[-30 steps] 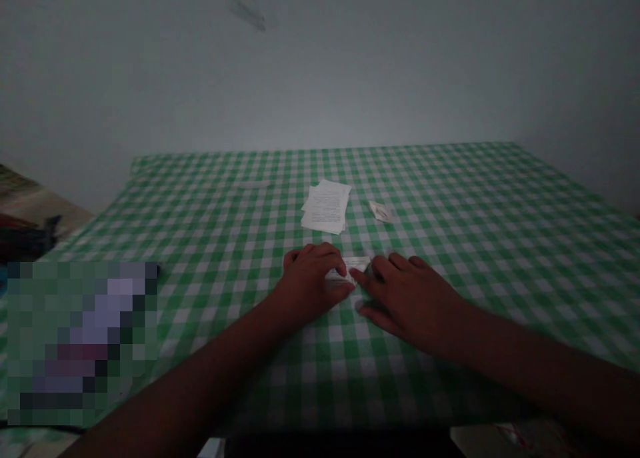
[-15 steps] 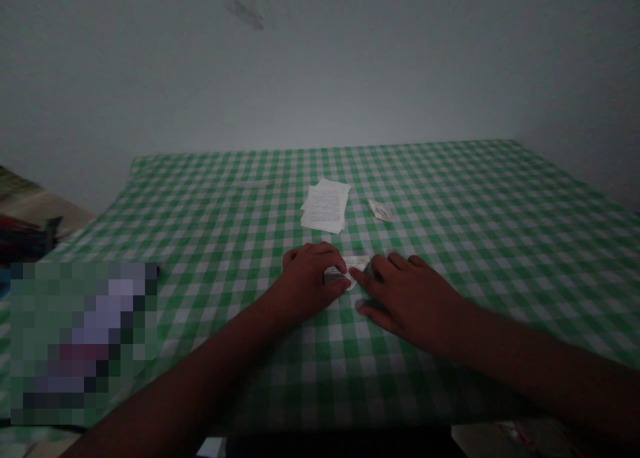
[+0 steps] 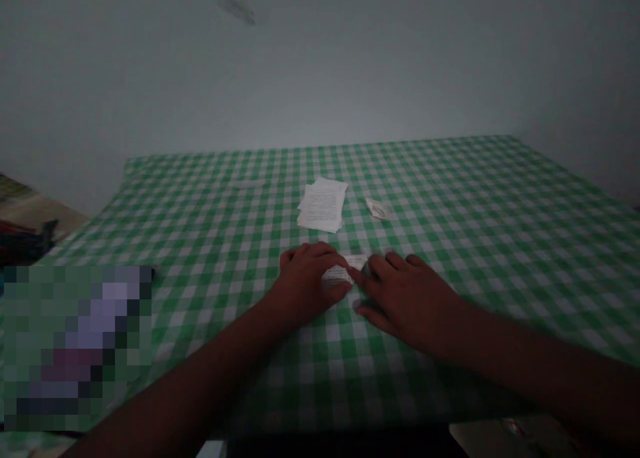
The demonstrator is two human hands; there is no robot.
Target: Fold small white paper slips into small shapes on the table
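Note:
A small piece of printed paper (image 3: 336,276), partly folded, lies on the checked cloth between my hands. My left hand (image 3: 307,281) curves around it, fingers over the far side and thumb at the near edge, holding it down. From the other side, my right hand (image 3: 400,288) reaches in with its index fingertip against the paper beside my left fingertips. The right thumb is stretched out on the cloth, apart from the index, and the other fingers are bent. Much of the paper's left part is hidden under my left hand.
Beyond my hands lies a loose stack of printed sheets (image 3: 323,207). To its right is a small folded paper (image 3: 377,209). A faint pale strip (image 3: 250,184) lies farther left. A pixelated area covers the left front of the green-and-white checked tablecloth (image 3: 480,205); a wall (image 3: 350,65) stands behind.
The paper's near part now shows a raised, printed flap between my left thumb and fingers. Both hands stay in nearly the same place; the whole view has shifted slightly.

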